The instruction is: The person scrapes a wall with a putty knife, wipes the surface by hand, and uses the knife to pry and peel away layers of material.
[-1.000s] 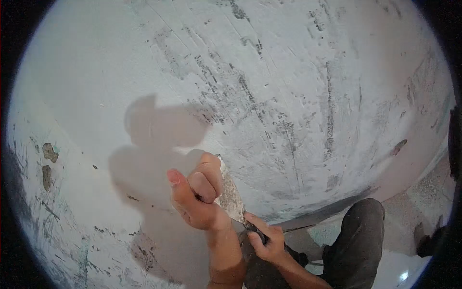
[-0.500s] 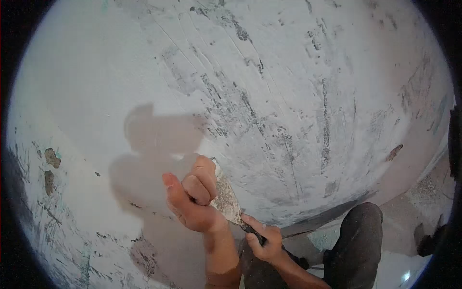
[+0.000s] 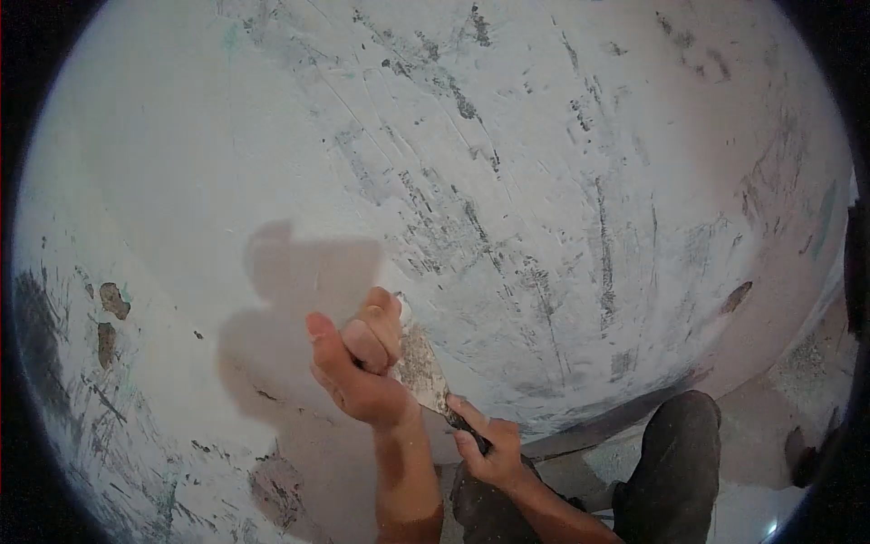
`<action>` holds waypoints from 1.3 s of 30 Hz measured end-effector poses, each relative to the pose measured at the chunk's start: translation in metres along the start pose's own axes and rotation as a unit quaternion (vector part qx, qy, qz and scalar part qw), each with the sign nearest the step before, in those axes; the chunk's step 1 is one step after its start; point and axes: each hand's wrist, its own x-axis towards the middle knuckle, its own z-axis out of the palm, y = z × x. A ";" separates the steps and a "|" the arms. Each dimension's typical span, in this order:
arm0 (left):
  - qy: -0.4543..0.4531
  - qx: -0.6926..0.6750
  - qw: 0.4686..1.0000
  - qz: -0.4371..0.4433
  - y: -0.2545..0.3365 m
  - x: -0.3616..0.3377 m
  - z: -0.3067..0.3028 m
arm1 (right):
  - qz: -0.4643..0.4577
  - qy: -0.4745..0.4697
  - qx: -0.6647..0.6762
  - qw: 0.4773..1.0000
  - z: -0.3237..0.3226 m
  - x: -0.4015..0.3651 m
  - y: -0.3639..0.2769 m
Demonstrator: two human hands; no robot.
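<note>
My right hand point(image 3: 494, 444) is wrapped round the dark handle of a putty knife point(image 3: 421, 363). The knife's blade is smeared with whitish and brown filler and slants up to the left, its far end beside my left hand point(image 3: 362, 363). The left hand is closed, thumb pointing up and fingers curled. A dark spot shows in its palm, but what it grips is hidden. White paste point(image 3: 403, 308) sits at the blade's tip, close to the left fingers. Both hands are in front of a pale plastered wall point(image 3: 544, 199) with dark streaks.
Bare brown chips point(image 3: 114, 300) mark the wall at the left, with another pit point(image 3: 737, 296) at the right. A shadow point(image 3: 308, 272) falls above the left hand. My bent knee point(image 3: 675, 462) in dark trousers is low down, near the wall's bottom edge and the floor point(image 3: 743, 435).
The view has shifted a little, so the wall marks sit slightly lower. Both hands and the putty knife have moved slightly left in view; the grip on the knife is the same.
</note>
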 end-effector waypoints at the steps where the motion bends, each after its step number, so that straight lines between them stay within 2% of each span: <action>1: 0.000 0.000 1.000 0.000 0.001 0.002 -0.001 | 0.000 0.000 0.001 1.000 0.002 0.001 0.001; 3: -0.015 0.023 1.000 -0.006 0.002 0.006 -0.002 | -0.037 0.002 -0.040 0.999 0.003 0.006 0.002; 7: -0.020 0.028 0.999 0.017 0.002 0.013 0.004 | -0.080 0.026 -0.029 0.996 0.010 0.015 0.004; 10: 0.036 0.012 0.999 0.017 0.005 0.024 0.011 | -0.077 0.022 0.002 0.997 0.011 0.025 -0.002; 12: -0.007 0.038 0.999 0.028 0.010 0.033 0.017 | -0.031 -0.007 0.044 0.999 0.010 0.033 -0.010; 15: -0.043 0.028 0.998 0.038 0.011 0.038 0.011 | -0.100 0.038 0.013 0.994 0.020 0.038 -0.010; 18: -0.033 -0.001 0.998 0.060 0.008 0.047 0.009 | -0.066 0.016 0.007 0.998 0.024 0.043 -0.014; 22: -0.048 -0.005 0.998 0.048 0.014 0.056 0.009 | -0.098 0.029 0.018 0.995 0.034 0.051 -0.015; 24: -0.104 0.009 0.992 0.071 0.014 0.060 0.003 | -0.116 0.048 0.019 0.992 0.040 0.051 -0.013; 27: -0.117 0.007 0.988 0.100 0.012 0.071 0.003 | -0.118 0.048 0.021 0.992 0.039 0.063 -0.017; 30: -0.096 -0.027 0.992 0.083 0.012 0.080 0.006 | -0.134 0.050 0.011 0.990 0.043 0.070 -0.022; 32: -0.071 -0.014 0.996 0.053 0.015 0.081 0.006 | -0.097 0.022 0.009 0.995 0.039 0.071 -0.025; 34: -0.101 -0.008 0.991 0.093 0.012 0.087 0.007 | -0.161 0.053 -0.014 0.985 0.039 0.079 -0.023; 35: -0.094 -0.011 0.993 0.073 0.015 0.089 0.011 | -0.117 0.036 0.002 0.992 0.037 0.078 -0.029; 39: -0.109 -0.006 0.989 0.095 0.015 0.094 0.013 | -0.097 0.021 0.014 0.995 0.036 0.078 -0.033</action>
